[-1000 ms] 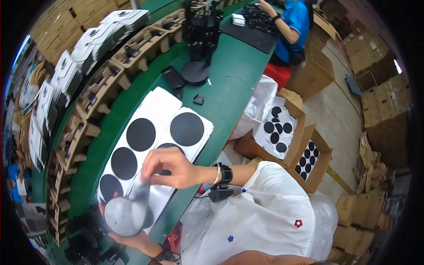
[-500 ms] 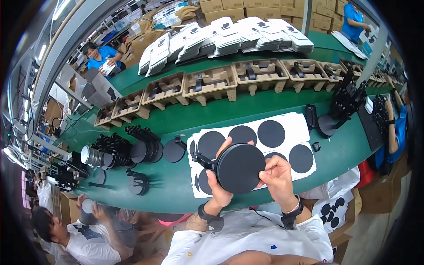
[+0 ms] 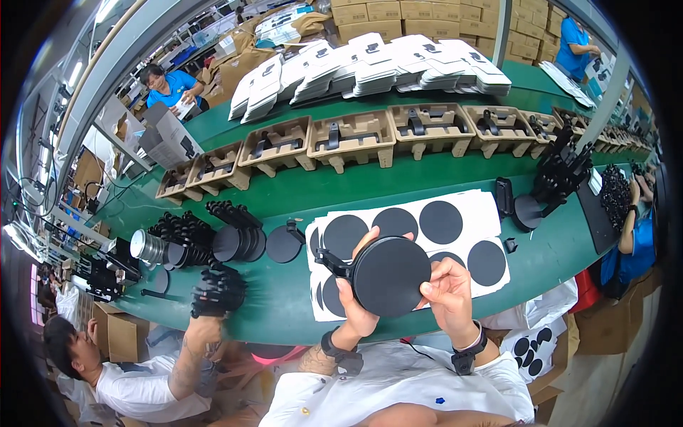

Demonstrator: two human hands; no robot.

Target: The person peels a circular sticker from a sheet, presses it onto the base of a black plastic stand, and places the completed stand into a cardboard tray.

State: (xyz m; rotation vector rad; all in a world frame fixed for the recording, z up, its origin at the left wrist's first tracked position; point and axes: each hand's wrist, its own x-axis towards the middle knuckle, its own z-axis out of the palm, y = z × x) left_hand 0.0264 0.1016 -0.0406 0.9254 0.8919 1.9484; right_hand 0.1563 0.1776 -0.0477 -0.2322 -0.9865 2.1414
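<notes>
Above the green table [image 3: 427,167], I hold a flat, round black stand base [image 3: 391,276] with a short jointed arm sticking out to its left. My left hand [image 3: 358,313] is closed round its left side, with the thumb at the lower front rim and fingertips showing behind the top. At the right rim, my right hand [image 3: 449,295] is closed, thumb and forefinger pinching the edge. Whether a thin layer lies between those fingers cannot be made out. White sheets [image 3: 478,220] bearing round black pads lie beneath, partly hidden by the base and my hands.
Brown moulded trays [image 3: 352,148] with black parts line the table's middle, white flat packs [image 3: 380,71] stacked behind. Left are black stands [image 3: 238,238] and a silver disc stack [image 3: 147,248]; right, more black stands [image 3: 562,171]. A co-worker's hand [image 3: 206,331] reaches in at left.
My hands and the base stay nearly still, shifting slightly right and down in view. The co-worker at left has moved a hand from a pale disc to black parts on the table.
</notes>
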